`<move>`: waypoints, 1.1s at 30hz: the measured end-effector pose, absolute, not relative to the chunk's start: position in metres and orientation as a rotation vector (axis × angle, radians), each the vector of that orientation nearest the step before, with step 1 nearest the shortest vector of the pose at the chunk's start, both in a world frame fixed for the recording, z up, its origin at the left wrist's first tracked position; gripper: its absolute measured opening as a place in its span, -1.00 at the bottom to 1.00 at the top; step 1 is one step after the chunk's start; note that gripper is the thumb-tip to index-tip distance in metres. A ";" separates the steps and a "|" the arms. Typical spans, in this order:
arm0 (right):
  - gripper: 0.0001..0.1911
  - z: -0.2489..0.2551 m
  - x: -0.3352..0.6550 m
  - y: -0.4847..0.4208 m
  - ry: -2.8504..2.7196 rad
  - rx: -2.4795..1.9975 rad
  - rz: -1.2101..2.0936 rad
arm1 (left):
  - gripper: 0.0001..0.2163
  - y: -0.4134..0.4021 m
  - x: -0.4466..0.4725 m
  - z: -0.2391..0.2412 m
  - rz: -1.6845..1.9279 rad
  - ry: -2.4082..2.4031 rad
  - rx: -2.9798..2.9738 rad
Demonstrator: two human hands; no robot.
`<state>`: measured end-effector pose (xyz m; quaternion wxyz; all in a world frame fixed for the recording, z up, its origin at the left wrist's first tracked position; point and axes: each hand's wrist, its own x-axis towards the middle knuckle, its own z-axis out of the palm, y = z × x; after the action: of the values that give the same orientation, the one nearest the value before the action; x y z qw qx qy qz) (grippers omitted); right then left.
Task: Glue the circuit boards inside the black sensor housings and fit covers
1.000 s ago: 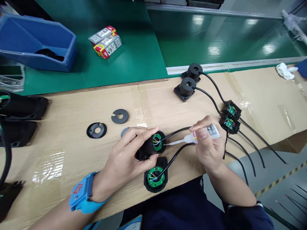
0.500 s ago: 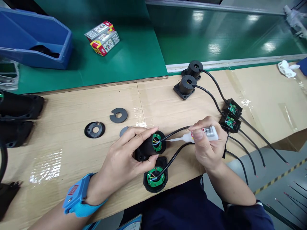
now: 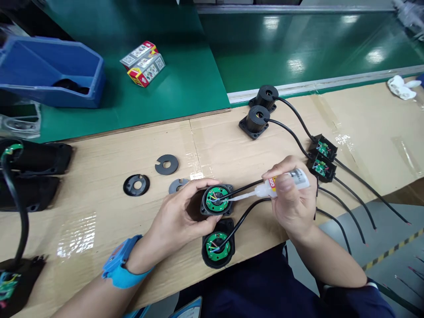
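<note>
My left hand (image 3: 180, 216), with a blue wrist strap (image 3: 119, 265), grips a black round housing (image 3: 216, 199) that shows a green circuit board with coloured wires. My right hand (image 3: 291, 201) is closed on a small white glue bottle (image 3: 285, 183). The bottle's thin nozzle points left and touches the board's right edge. A second black housing with a green board (image 3: 217, 248) lies just below, near the table's front edge. Black cables run from both housings to the right.
Two black cylindrical housings (image 3: 258, 119) stand at the back, cabled to small black boxes with green boards (image 3: 320, 157). Flat black and grey discs (image 3: 136, 184) lie to the left. A blue bin (image 3: 49, 73) and a small printed box (image 3: 143, 64) sit on the green mat.
My left hand has turned the housing so that its green board faces up more. The glue nozzle stays at the board's right edge. The view has shifted slightly.
</note>
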<state>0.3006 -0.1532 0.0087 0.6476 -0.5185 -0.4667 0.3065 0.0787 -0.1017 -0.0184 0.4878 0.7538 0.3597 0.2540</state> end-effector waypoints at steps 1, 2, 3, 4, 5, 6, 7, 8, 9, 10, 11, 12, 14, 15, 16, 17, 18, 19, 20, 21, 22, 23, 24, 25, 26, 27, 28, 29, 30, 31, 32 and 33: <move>-0.69 0.013 0.299 -0.152 -1.091 -1.180 0.712 | -0.51 -0.102 0.079 -0.020 0.602 0.863 1.794; -0.70 0.017 0.297 -0.150 -1.125 -1.176 0.728 | -0.50 -0.103 0.079 -0.020 0.596 0.852 1.764; -0.72 0.020 0.295 -0.149 -1.157 -1.169 0.747 | -0.50 -0.104 0.079 -0.021 0.593 0.841 1.741; -0.74 0.023 0.293 -0.147 -1.184 -1.158 0.766 | -0.49 -0.104 0.079 -0.021 0.594 0.830 1.723; -0.76 0.024 0.292 -0.146 -1.204 -1.144 0.784 | -0.48 -0.105 0.079 -0.022 0.597 0.820 1.708; -0.78 0.025 0.290 -0.145 -1.221 -1.129 0.802 | -0.47 -0.105 0.078 -0.022 0.600 0.811 1.695; -0.79 0.025 0.289 -0.144 -1.235 -1.116 0.821 | -0.47 -0.106 0.078 -0.021 0.605 0.803 1.687; -0.79 0.024 0.288 -0.143 -1.247 -1.106 0.838 | -0.47 -0.106 0.078 -0.021 0.612 0.797 1.682; -0.79 0.023 0.287 -0.142 -1.258 -1.100 0.855 | -0.47 -0.106 0.078 -0.022 0.621 0.793 1.679; -0.78 0.022 0.286 -0.142 -1.267 -1.094 0.868 | -0.47 -0.107 0.078 -0.022 0.626 0.790 1.675; -0.78 0.021 0.285 -0.142 -1.275 -1.091 0.879 | -0.47 -0.107 0.078 -0.022 0.629 0.788 1.671; -0.78 0.021 0.285 -0.143 -1.279 -1.091 0.889 | -0.47 -0.107 0.079 -0.022 0.628 0.789 1.668; -0.77 0.019 0.284 -0.143 -1.277 -1.096 0.909 | -0.47 -0.107 0.080 -0.023 0.623 0.793 1.668; -0.77 0.019 0.285 -0.144 -1.274 -1.099 0.921 | -0.47 -0.107 0.080 -0.023 0.623 0.796 1.673; -0.76 0.018 0.285 -0.144 -1.269 -1.101 0.933 | -0.47 -0.106 0.080 -0.023 0.625 0.799 1.679; -0.76 0.018 0.285 -0.144 -1.264 -1.101 0.939 | -0.47 -0.106 0.080 -0.023 0.630 0.801 1.686; -0.76 0.017 0.285 -0.144 -1.264 -1.100 0.939 | -0.48 -0.106 0.080 -0.023 0.633 0.802 1.692; -0.77 0.016 0.285 -0.144 -1.265 -1.100 0.931 | -0.48 -0.106 0.079 -0.023 0.632 0.802 1.697; -0.77 0.015 0.285 -0.143 -1.264 -1.101 0.916 | -0.48 -0.106 0.079 -0.023 0.627 0.805 1.699; -0.78 0.015 0.286 -0.143 -1.264 -1.101 0.894 | -0.48 -0.106 0.079 -0.024 0.619 0.812 1.697; -0.78 0.015 0.286 -0.142 -1.260 -1.105 0.873 | -0.48 -0.106 0.079 -0.025 0.609 0.820 1.694; -0.78 0.015 0.286 -0.141 -1.253 -1.109 0.854 | -0.48 -0.107 0.079 -0.026 0.600 0.828 1.691; -0.78 0.015 0.286 -0.141 -1.244 -1.113 0.844 | -0.48 -0.107 0.079 -0.028 0.592 0.833 1.688; -0.78 0.015 0.287 -0.140 -1.234 -1.121 0.839 | -0.47 -0.107 0.079 -0.029 0.588 0.833 1.687; -0.78 0.015 0.288 -0.140 -1.225 -1.130 0.842 | -0.48 -0.108 0.079 -0.029 0.588 0.830 1.691; -0.78 0.014 0.290 -0.140 -1.210 -1.145 0.852 | -0.48 -0.107 0.079 -0.029 0.581 0.824 1.704; -0.77 0.013 0.293 -0.140 -1.183 -1.165 0.865 | -0.48 -0.106 0.078 -0.028 0.560 0.818 1.727; -0.77 0.012 0.295 -0.141 -1.140 -1.188 0.879 | -0.47 -0.103 0.077 -0.025 0.530 0.812 1.760; -0.76 0.011 0.299 -0.142 -1.078 -1.210 0.897 | -0.44 -0.100 0.073 -0.022 0.502 0.809 1.803; -0.74 0.010 0.303 -0.144 -1.003 -1.223 0.918 | -0.42 -0.096 0.068 -0.017 0.494 0.815 1.848; -0.73 0.009 0.307 -0.146 -0.926 -1.230 0.939 | -0.41 -0.091 0.061 -0.011 0.515 0.839 1.890; -0.73 0.009 0.311 -0.148 -0.858 -1.233 0.956 | -0.41 -0.085 0.052 -0.004 0.573 0.890 1.926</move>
<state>0.3112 -0.1477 0.0091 0.6294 -0.5381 -0.3744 0.4173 0.0521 -0.0852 -0.0039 0.4546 0.7804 0.3609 0.2324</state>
